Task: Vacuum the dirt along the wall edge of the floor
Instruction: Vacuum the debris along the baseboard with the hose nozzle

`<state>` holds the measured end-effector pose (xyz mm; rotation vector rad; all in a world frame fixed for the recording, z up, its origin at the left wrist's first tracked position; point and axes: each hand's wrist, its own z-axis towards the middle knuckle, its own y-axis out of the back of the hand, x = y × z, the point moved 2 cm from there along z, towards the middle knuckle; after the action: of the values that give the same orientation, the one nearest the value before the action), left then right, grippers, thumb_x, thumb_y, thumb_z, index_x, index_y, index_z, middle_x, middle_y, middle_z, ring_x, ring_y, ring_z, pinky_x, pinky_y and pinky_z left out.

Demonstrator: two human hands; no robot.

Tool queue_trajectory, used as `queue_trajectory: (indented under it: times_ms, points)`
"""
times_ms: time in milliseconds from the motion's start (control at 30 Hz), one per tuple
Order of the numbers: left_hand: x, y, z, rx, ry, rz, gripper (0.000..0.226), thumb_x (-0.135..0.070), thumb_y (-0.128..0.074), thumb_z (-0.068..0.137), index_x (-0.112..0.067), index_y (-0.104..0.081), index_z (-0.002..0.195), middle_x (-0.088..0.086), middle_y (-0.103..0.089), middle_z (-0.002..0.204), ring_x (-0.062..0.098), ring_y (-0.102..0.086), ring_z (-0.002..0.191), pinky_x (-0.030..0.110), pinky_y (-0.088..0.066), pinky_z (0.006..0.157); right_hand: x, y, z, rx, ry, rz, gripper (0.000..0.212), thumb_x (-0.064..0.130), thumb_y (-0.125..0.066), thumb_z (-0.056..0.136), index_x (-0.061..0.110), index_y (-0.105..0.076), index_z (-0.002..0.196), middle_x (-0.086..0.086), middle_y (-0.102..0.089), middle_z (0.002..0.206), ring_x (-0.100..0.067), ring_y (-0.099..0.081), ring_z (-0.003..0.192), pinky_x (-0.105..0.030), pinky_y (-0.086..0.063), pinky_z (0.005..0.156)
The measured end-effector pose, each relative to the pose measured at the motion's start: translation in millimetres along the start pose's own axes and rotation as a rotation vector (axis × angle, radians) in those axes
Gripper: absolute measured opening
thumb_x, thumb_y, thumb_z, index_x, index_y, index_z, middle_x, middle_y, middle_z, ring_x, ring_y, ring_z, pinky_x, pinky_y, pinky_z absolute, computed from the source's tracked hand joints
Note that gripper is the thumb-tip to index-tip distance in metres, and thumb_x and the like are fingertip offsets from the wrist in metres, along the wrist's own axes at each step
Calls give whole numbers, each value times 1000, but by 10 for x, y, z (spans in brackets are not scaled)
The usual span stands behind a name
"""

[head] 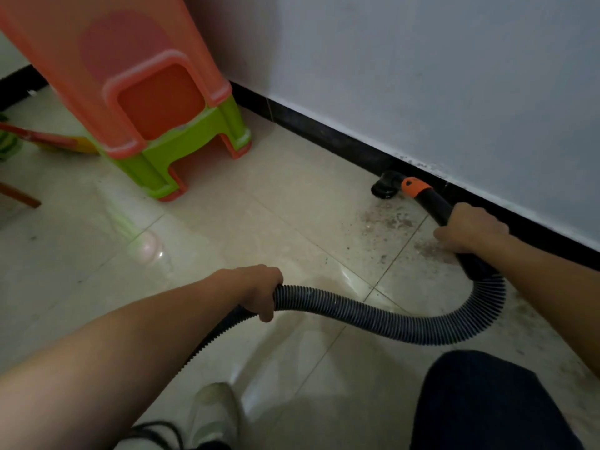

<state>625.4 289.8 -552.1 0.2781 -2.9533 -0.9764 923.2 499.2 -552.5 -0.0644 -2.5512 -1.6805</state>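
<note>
A dark-trousered knee (480,401) sits nearest. The ribbed hose (373,316) curves over the floor (259,206). The left hand (259,292) has its grip clamped round the hose, and the right hand (470,230) grips the black wand (435,203). The nozzle (384,186) rests at the black skirting (324,138), with dirt (389,222) just beside it. Stacked plastic stools (156,108) stand well apart.

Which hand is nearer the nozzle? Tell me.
The right hand, gripping the black wand behind the nozzle; the left hand holds the ribbed hose farther back.
</note>
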Motion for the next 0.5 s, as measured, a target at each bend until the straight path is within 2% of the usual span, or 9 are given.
queue_trajectory:
  times_ms: [67,200,267,367,500]
  points:
    - [-25,55,-37,-16,-2,-8,32,-21,-74,69,-22,-51,92,1,-59,92,22,-62,87,34,-52,71,-176,55,-22,34,-28,65,40,35,-71,84,11,-47,106,-10,-58,81,-26,-58,66,-30,-41,55]
    - [-69,77,57,-40,-20,-16,29,-19,-73,69,-23,-51,88,-1,-57,85,20,-61,82,32,-49,67,-459,53,-17,85,-72,231,43,30,-75,84,1,-54,107,-16,-64,88,-33,-63,76,-38,-53,68]
    - [-73,23,133,-53,-32,-4,29,-20,-73,68,-25,-50,86,-2,-58,85,19,-62,82,31,-49,65,-554,13,-40,88,-105,306,36,25,-76,84,-1,-55,99,-17,-65,82,-32,-65,69,-35,-52,61]
    - [-40,-78,218,-41,-41,22,31,-21,-74,67,-25,-53,90,-1,-60,87,19,-63,83,32,-53,68,-676,-18,-133,108,-182,392,20,8,-73,77,-4,-59,85,-20,-68,69,-31,-67,52,-31,-51,49]
    - [-12,-42,321,-2,-50,110,31,-20,-74,67,-22,-55,90,0,-61,87,20,-64,85,36,-57,77,-736,-22,-362,93,-256,477,13,-3,-69,67,-6,-59,75,-22,-64,65,-31,-62,47,-28,-48,42]
